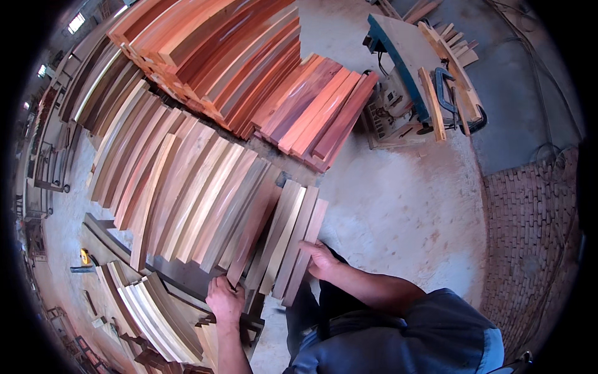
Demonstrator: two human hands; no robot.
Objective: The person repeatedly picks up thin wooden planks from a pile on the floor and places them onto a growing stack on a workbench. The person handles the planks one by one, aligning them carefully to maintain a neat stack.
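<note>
My right hand (pixel 321 258) is at the outer side of a small group of straight wooden strips (pixel 293 234), its fingers closed on the edge of the pinkish outermost strip (pixel 311 240). The strips lie side by side, their ends uneven. To their left, my left hand (pixel 225 300) is closed by the near end of a reddish-brown board (pixel 252 234). A thin dark thing pokes out by its fingers, too small to name. Beyond that board stretches a long row of pale and brown curved boards (pixel 199 193).
Tall stacks of reddish timber (pixel 218 62) stand behind the row, with a lower reddish stack (pixel 311 112) beside them. At the far right is a machine table (pixel 398 56) with a blue clamp (pixel 443 90). Pale curved strips (pixel 152 311) and a yellow-black tape measure (pixel 85 255) lie at lower left.
</note>
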